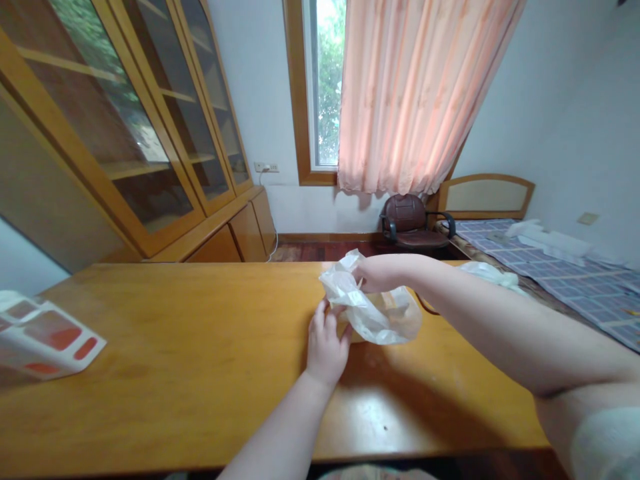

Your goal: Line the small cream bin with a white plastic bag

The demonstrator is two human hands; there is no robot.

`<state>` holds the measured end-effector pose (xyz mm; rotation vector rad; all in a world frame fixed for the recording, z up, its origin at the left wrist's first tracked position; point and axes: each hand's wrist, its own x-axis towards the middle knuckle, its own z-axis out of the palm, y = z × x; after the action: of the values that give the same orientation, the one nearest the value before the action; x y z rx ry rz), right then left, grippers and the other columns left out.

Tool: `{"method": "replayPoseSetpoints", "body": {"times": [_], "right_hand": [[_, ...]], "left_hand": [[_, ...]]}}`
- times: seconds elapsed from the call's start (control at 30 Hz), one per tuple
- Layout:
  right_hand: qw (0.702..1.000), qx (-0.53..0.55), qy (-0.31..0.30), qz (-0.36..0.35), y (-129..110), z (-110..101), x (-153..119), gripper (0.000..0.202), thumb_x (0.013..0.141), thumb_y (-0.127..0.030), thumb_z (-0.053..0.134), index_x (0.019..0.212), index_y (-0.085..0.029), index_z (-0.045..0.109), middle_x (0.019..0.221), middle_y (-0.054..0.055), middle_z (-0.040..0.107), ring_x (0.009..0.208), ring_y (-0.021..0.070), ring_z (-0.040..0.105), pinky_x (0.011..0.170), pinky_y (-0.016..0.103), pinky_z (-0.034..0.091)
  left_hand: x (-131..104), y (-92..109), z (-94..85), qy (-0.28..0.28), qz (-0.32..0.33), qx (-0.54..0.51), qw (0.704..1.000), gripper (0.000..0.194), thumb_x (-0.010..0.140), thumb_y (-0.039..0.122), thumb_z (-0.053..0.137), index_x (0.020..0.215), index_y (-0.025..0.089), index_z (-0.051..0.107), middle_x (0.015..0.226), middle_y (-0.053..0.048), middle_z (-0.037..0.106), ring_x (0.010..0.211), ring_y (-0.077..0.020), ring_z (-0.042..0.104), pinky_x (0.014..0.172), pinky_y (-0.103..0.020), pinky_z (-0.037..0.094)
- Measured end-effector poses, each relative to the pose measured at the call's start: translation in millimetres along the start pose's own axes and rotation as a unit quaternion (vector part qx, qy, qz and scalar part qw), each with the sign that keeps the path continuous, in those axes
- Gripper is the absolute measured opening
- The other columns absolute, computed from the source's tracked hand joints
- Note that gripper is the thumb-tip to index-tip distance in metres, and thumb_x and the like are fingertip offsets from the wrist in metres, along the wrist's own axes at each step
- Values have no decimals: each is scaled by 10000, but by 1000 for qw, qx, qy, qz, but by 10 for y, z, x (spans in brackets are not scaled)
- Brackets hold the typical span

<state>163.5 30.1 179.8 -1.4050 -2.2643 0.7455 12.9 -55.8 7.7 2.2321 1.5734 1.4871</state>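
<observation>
A crumpled, translucent white plastic bag (373, 323) is on the wooden table (200, 347) in front of me, around something tan that shows faintly through it. My left hand (327, 343) grips the bag's lower left side, thumb and fingers curled around it. Above it, my right hand (370, 275) reaches across from the right with its fingers bent into the bag's gathered top. Folds of plastic cover part of those fingertips. What lies inside the bag I cannot make out.
A white basket (55, 340) with red-orange showing through its openings stands at the table's left end. Another pale plastic bag (493, 275) is near the far right edge. Beyond are a brown armchair (407, 223), a bed (550, 260) and a glass-fronted cabinet (150, 133).
</observation>
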Motion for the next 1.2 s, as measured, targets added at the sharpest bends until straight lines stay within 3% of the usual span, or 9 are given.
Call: {"method": "replayPoseSetpoints", "body": {"times": [0.1,0.23,0.33,0.53,0.63,0.73,0.9,1.03,1.2], "right_hand": [[985,-166,-44,-22,66,-249,-268,250,633,-287,781,871,-212,765,862,68,726,828,258,659,843,357,463],[960,-237,144,40,347,-470,-603,549,770,-478,659,1219,-163,634,1258,156,613,1150,322,564,985,402,400],[945,-190,196,179,652,-410,-768,699,761,-661,574,1190,-112,634,1156,205,654,1040,337,620,868,407,463],[954,87,49,282,963,64,-842,693,766,-764,453,767,-124,718,765,161,711,654,241,654,592,320,476],[963,163,47,210,939,120,-761,554,759,-675,552,794,-148,719,809,102,721,710,217,648,621,289,473],[966,209,98,119,889,22,-624,435,748,-577,609,842,-165,713,812,50,712,732,189,627,657,269,459],[957,251,142,38,810,-152,-434,338,710,-482,670,827,-164,677,794,26,680,760,171,604,728,274,441],[955,273,112,23,819,-89,-353,297,673,-439,710,745,-169,607,751,20,648,713,157,580,683,275,437],[971,168,157,66,907,1,-301,239,743,-418,640,759,-181,606,724,15,622,678,155,549,632,272,410]], "left_hand": [[15,2,2,11,5,6,1000,354,864,280,578,1205,194,540,1373,-188,408,1310,-350,419,1036,-556,401],[22,21,-4,20,10,0,1000,366,839,322,617,1173,187,553,1379,-196,393,1321,-371,396,1045,-590,371],[45,96,-101,47,12,-40,998,352,857,302,586,1178,172,522,1381,-200,401,1320,-329,414,1049,-534,395],[594,215,-607,138,-14,-111,984,207,910,284,497,1084,196,565,1307,-117,525,1256,-229,486,1095,-439,361],[1105,102,-713,76,-47,-146,985,192,900,331,518,999,196,612,1161,-78,625,1094,-199,588,1004,-389,450],[1488,-54,-598,-58,-82,-150,984,249,822,346,616,1008,183,642,1081,-86,669,1009,-216,628,933,-388,491],[1604,-172,-297,-224,-156,-104,957,354,690,317,710,1021,201,664,1094,-94,692,1019,-275,641,834,-362,519],[1574,-262,-263,-235,-194,-153,940,197,755,357,625,831,176,647,845,-63,709,795,-220,661,669,-300,509],[1633,-471,-307,-154,-227,-194,942,215,821,377,541,787,174,606,762,-40,654,732,-181,625,688,-305,508]]}}
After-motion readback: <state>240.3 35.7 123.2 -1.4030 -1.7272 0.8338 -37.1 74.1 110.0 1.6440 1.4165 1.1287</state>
